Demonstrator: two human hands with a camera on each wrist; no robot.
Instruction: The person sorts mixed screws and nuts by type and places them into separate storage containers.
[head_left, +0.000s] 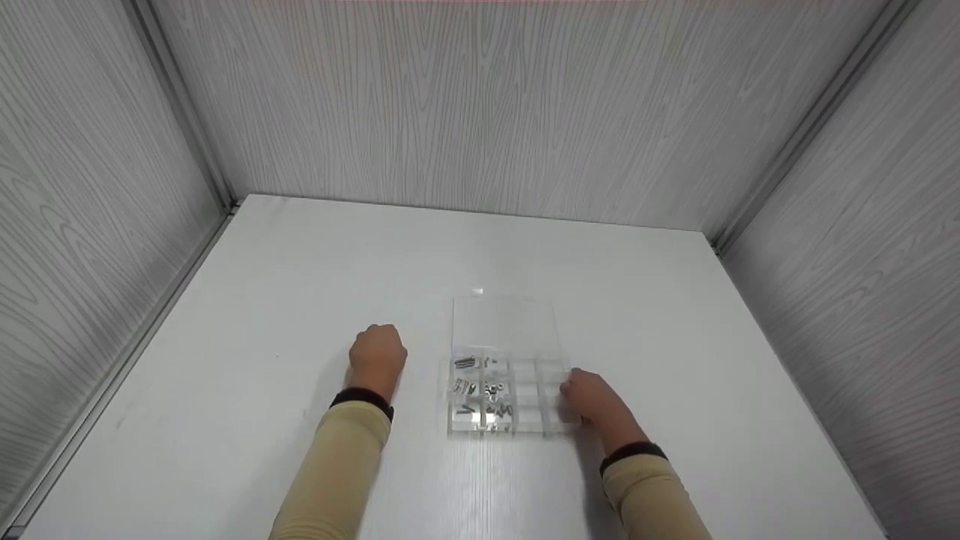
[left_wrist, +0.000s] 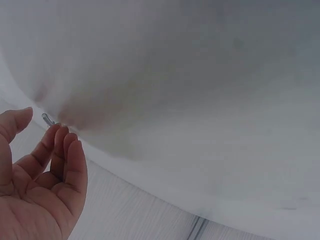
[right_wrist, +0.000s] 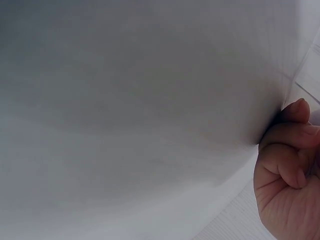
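On table [head_left: 300, 300]: one box [head_left: 504, 375], two hands.

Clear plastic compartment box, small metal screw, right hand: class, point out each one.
Clear plastic compartment box [head_left: 504, 324]: head view, open lid.
Small metal screw [left_wrist: 47, 119]: left wrist view, shaft by the fingertips.
Right hand [head_left: 590, 398]: head view, back of hand.

Soft, even overhead light leaves faint shadows on the white desk [head_left: 300, 300]; both wrist views are blurred and washed-out.
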